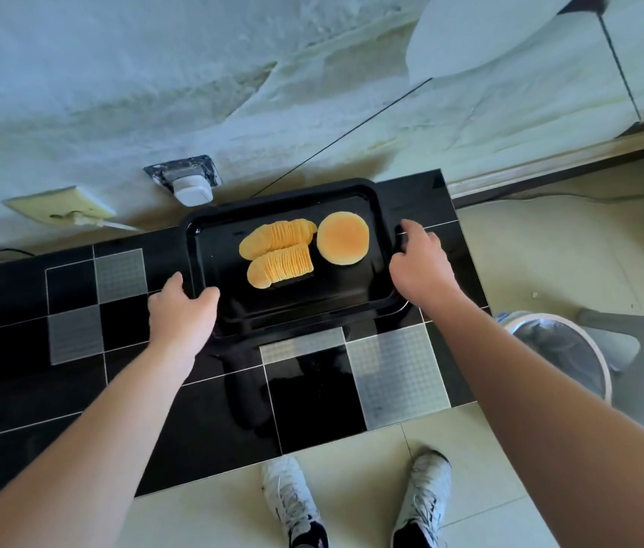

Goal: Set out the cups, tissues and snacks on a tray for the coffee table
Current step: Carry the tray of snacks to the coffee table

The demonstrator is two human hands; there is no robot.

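Tray point(359, 306) black, glossy, rectangular; yellow-orange crackers point(278, 253) fanned inside.

Both bare forearms are extended forward and slightly inward from the lower corners of the view. The left hand point(181, 310) is held palm down, fingers curled, thumb spread toward the right, and is closed over a rim edge. The right hand point(419, 267) is likewise held palm down, wrist slightly bent, fingers curled over the opposite rim edge. Both hands are set well apart, at roughly matching reach.
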